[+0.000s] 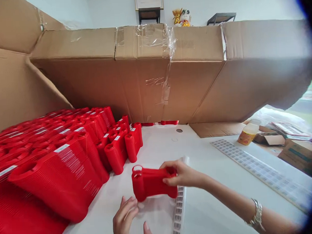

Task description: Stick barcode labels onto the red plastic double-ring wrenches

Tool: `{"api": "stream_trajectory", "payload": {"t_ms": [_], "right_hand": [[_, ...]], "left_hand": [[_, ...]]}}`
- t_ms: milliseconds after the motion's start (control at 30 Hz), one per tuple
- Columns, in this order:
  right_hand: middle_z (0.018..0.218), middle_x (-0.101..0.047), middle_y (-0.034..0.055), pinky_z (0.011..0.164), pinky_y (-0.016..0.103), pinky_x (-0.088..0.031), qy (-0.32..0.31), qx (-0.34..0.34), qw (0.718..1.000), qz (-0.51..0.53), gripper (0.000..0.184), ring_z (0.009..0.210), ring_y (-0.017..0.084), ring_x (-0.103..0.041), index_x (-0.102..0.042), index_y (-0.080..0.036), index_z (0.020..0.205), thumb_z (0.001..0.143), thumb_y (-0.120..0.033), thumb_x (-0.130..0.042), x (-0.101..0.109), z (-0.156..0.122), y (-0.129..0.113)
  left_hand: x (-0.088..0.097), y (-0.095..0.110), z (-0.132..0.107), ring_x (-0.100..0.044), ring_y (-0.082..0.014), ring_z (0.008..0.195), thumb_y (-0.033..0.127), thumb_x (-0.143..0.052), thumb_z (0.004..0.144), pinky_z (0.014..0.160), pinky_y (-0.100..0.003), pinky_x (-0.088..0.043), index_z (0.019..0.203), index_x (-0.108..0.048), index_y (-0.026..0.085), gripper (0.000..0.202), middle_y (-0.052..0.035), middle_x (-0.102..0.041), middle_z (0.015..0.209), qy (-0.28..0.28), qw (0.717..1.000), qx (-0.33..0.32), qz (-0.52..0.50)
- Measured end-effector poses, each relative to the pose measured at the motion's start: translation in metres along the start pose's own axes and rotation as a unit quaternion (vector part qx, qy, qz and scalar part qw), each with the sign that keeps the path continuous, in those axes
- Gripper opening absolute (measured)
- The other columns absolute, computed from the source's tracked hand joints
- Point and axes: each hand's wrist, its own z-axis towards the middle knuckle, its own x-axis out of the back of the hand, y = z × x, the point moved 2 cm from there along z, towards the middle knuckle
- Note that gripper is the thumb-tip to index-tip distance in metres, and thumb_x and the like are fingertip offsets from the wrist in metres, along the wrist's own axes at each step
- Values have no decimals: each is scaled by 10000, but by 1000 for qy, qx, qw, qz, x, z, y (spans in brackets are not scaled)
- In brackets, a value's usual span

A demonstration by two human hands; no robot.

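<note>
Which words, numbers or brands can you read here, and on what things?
Nothing reads clearly.
White labels on red stacks: too small.
Near sticker strip: too small.
Sticker sheet at right: too small.
Bottle label: blurred.
Framed sign: too small.
Cardboard box at far right: blurred.

taped cardboard wall (134, 83): beyond left hand (125, 219) and right hand (179, 174) | framed certificate (149, 1) over dark shelf (149, 16): far past both hands, high up | gold-and-white figurines (184, 18): likewise past both hands, right of shelf | yellow-labelled jar (246, 135): right of right hand, farther out | brown carton (301, 159): farther right of that hand, near clear plastic (271, 117), possibly a bag
</note>
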Motion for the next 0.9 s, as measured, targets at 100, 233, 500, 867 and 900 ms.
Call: {"api": "stream_trajectory", "payload": {"t_ms": [100, 233, 500, 867, 900], "right_hand": [[748, -665, -36, 634, 238, -454, -60, 29, 996, -56, 264, 689, 136, -571, -757, -211, 957, 719, -113, -696, -34, -15, -7], [938, -712, 14, 722, 272, -495, -79, 44, 985, -147, 360, 793, 166, -613, -722, -229, 1139, 789, -155, -687, -44, -26, -17], [1099, -716, 26, 908, 356, -537, -4, 36, 991, -126, 285, 989, 208, -658, -670, -257, 1160, 881, -206, -662, -39, -37, -14], [1349, -564, 91, 931, 412, -588, 229, 87, 953, -177, 127, 1120, 221, -658, -568, -259, 1090, 1040, -321, -469, -69, -59, -8], [1295, -585, 99, 856, 414, -593, 239, 79, 943, -220, 174, 1048, 232, -668, -579, -245, 993, 1050, -319, -433, -70, -59, -11]], "left_hand": [[18, 4, 31, -597, -312, 1310, 125, -624, 926, 1108, -607, -521, 1468, -333, 244, 627, -165, -578, 1373, -73, 996, -52, 16], [21, -21, 46, -571, -380, 1373, 323, -646, 945, 1033, -603, -577, 1531, -340, 271, 663, -156, -580, 1479, -235, 967, -45, 89], [27, -51, 47, -735, -230, 1041, 343, -602, 975, 890, -356, -630, 1118, -648, 253, 175, -55, -725, 1122, -298, 950, 92, 3], [30, -27, 51, -552, -340, 1406, 460, -513, 1005, 1140, -584, -480, 1453, -451, 172, 536, -199, -553, 1514, -287, 952, 57, 86], [26, -24, 53, -534, -355, 1423, 462, -555, 977, 1157, -596, -458, 1449, -462, 171, 562, -205, -537, 1535, -299, 949, 40, 91]]}}
